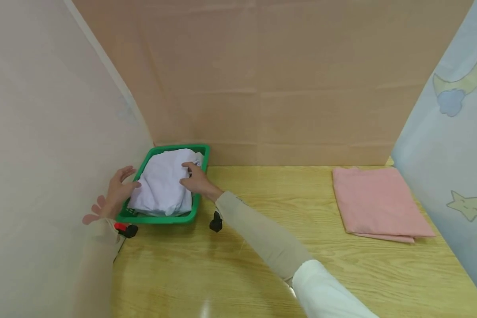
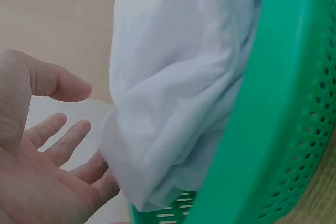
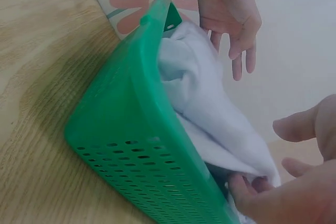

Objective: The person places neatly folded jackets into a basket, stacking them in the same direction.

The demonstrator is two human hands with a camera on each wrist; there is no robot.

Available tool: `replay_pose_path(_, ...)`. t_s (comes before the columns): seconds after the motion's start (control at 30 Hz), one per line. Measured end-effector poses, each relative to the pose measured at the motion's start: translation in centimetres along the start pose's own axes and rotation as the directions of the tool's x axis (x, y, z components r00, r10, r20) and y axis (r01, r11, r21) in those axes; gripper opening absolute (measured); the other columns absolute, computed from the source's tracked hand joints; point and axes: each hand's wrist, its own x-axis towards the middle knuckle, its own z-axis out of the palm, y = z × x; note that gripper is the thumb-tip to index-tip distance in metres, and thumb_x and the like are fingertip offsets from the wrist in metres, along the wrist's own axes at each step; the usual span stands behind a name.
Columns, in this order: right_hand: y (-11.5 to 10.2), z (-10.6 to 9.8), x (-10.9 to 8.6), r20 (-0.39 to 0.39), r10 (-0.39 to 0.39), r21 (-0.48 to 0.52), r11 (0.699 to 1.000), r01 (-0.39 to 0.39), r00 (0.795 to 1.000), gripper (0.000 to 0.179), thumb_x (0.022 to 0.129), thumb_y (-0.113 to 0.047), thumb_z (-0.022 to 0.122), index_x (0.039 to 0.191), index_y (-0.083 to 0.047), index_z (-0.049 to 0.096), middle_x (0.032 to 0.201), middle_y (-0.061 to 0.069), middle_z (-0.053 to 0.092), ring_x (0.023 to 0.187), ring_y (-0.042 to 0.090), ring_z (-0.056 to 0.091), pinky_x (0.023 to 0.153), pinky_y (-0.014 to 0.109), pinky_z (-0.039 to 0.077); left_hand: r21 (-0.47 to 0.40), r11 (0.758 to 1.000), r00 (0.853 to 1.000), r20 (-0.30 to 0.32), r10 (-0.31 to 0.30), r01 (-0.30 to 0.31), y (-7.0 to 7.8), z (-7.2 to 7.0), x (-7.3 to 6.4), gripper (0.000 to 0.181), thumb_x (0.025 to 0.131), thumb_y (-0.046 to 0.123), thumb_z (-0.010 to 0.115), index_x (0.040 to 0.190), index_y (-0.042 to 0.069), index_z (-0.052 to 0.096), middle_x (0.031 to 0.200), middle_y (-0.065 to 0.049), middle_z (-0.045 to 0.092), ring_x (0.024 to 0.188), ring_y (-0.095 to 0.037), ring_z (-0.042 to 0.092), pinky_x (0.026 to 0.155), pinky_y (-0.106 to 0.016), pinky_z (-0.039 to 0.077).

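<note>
A white folded cloth [image 1: 164, 179] lies heaped in a green plastic basket [image 1: 200, 201] at the table's left end. My left hand [image 1: 119, 192] is at the basket's left side, thumb and fingers spread apart. In the left wrist view, some fingertips of the left hand [image 2: 58, 171] reach behind the edge of the white cloth [image 2: 163, 93]. My right hand [image 1: 198, 181] is over the basket's right side. Seen from the right wrist, fingertips of the right hand [image 3: 294, 192] touch the cloth's edge by the rim, with the thumb held away.
A folded pink cloth [image 1: 379, 203] lies on the right part of the wooden table [image 1: 270, 203]. A brown panel [image 1: 286, 88] stands behind the table. A pale wall [image 1: 55, 110] rises close to the basket's left side, and a patterned wall [image 1: 453, 145] bounds the right.
</note>
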Motion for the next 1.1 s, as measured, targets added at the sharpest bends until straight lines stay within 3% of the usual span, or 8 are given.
replay_pose_path(0.1,-0.2,-0.2,-0.2,-0.019,0.005,0.026,1.0,-0.004,1.0,0.056,0.104,-0.009,0.063,0.157,-0.008,0.048,0.16,0.017,0.046,0.146,0.033,0.049,0.111,0.046,0.051,0.024,1.0,1.0,-0.001,0.011,-0.011,0.5,-0.3,-0.2,0.074,0.106,0.013,0.06,0.17,0.011,0.023,0.172,-0.018,0.035,0.159,-0.04,0.029,0.124,-0.056,0.037)
replay_pose_path(0.27,-0.6,-0.7,-0.2,-0.056,-0.011,0.038,0.999,0.013,0.998,0.054,0.102,-0.008,0.064,0.155,-0.006,0.05,0.159,0.018,0.048,0.147,0.034,0.049,0.115,0.045,0.049,0.028,0.997,0.998,0.001,0.067,-0.067,1.7,-0.3,-0.8,0.072,0.107,0.02,0.06,0.169,0.011,0.027,0.17,-0.018,0.039,0.146,-0.043,0.05,0.108,-0.037,0.049)
replay_pose_path(0.47,-0.8,-1.9,-0.5,-0.052,-0.023,0.043,0.999,0.025,0.998,0.055,0.103,-0.01,0.065,0.156,-0.006,0.049,0.155,0.018,0.052,0.132,0.03,0.054,0.108,0.045,0.053,0.055,0.991,0.992,0.036,0.122,-0.124,3.9,0.5,-1.4,0.071,0.107,0.031,0.062,0.168,0.011,0.031,0.17,-0.019,0.039,0.144,-0.047,0.052,0.112,-0.055,0.047)
replay_pose_path(0.73,-0.6,-3.5,-0.9,-0.032,-0.071,0.066,0.995,0.073,0.997,0.057,0.102,-0.01,0.064,0.156,-0.002,0.047,0.152,0.023,0.053,0.127,0.031,0.058,0.101,0.04,0.055,0.059,0.988,0.988,0.073,0.138,-0.143,5.7,1.6,-1.8,0.072,0.107,0.036,0.062,0.167,0.01,0.031,0.17,-0.019,0.037,0.145,-0.046,0.051,0.114,-0.059,0.046)
replay_pose_path(0.93,-0.4,-5.2,-1.4,-0.028,-0.089,0.045,0.995,0.09,0.996,0.057,0.103,-0.015,0.065,0.156,-0.005,0.048,0.153,0.022,0.053,0.132,0.035,0.059,0.105,0.043,0.055,0.084,0.982,0.983,0.092,0.16,-0.168,6.1,2.9,-1.9,0.069,0.107,0.032,0.063,0.165,0.009,0.033,0.169,-0.019,0.039,0.144,-0.046,0.052,0.112,-0.062,0.048)
replay_pose_path(1.0,-0.4,-5.9,-1.7,-0.034,-0.094,0.021,0.995,0.094,0.995,0.056,0.104,-0.017,0.066,0.156,-0.006,0.049,0.153,0.021,0.054,0.135,0.036,0.058,0.108,0.044,0.054,0.099,0.979,0.981,0.09,0.172,-0.18,6.2,3.5,-1.9,0.068,0.107,0.031,0.064,0.165,0.01,0.035,0.168,-0.018,0.041,0.142,-0.045,0.054,0.108,-0.056,0.052)
replay_pose_path(1.1,-0.2,-6.8,-2.3,-0.038,-0.102,0.012,0.995,0.103,0.994,0.056,0.105,-0.017,0.065,0.157,-0.007,0.048,0.154,0.019,0.054,0.139,0.036,0.056,0.112,0.046,0.052,0.082,0.973,0.974,0.086,0.209,-0.216,6.4,4.2,-2.0,0.066,0.105,0.028,0.066,0.163,0.009,0.039,0.165,-0.019,0.045,0.138,-0.045,0.058,0.097,-0.035,0.056)
